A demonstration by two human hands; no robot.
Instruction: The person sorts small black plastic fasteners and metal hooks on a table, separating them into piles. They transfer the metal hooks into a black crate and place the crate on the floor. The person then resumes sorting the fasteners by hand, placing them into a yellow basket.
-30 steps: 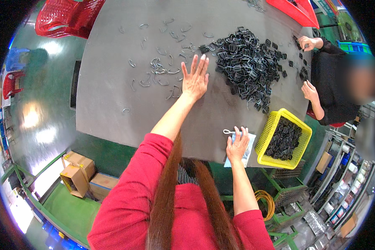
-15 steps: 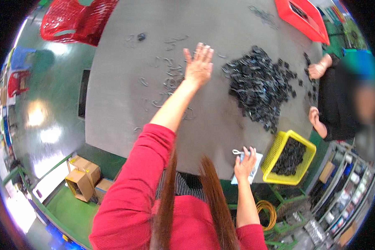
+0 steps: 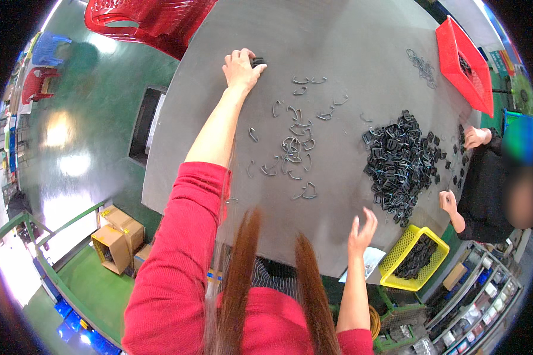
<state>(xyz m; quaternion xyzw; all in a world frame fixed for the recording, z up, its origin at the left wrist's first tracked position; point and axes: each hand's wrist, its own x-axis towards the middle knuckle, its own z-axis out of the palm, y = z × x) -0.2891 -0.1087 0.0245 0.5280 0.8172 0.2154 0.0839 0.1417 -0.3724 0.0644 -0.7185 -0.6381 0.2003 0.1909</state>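
My left hand (image 3: 241,71) reaches over the far left of the grey table (image 3: 219,124). Its thumb and fingers close around a small black plastic piece (image 3: 258,61), partly covered by the fingers. Several bent wire loops (image 3: 291,148) lie scattered across the middle. My right hand (image 3: 361,234) hovers near the front edge, fingers apart and nothing in it. Just beyond its wrist is a pale blue-white packet (image 3: 370,261). To the right spreads a heap of black plastic pieces (image 3: 401,165), with thin wire showing among them.
A yellow basket (image 3: 413,283) of black pieces stands at the front right corner, a red basket (image 3: 465,65) at the far right. Across the right edge a co-worker's hands (image 3: 450,204) handle pieces. A red chair (image 3: 154,26) touches the far left side.
My left hand has moved from above the wire loops to the black piece at the far left and closed on it. The right hand has lifted off the packet. The view has shifted left.
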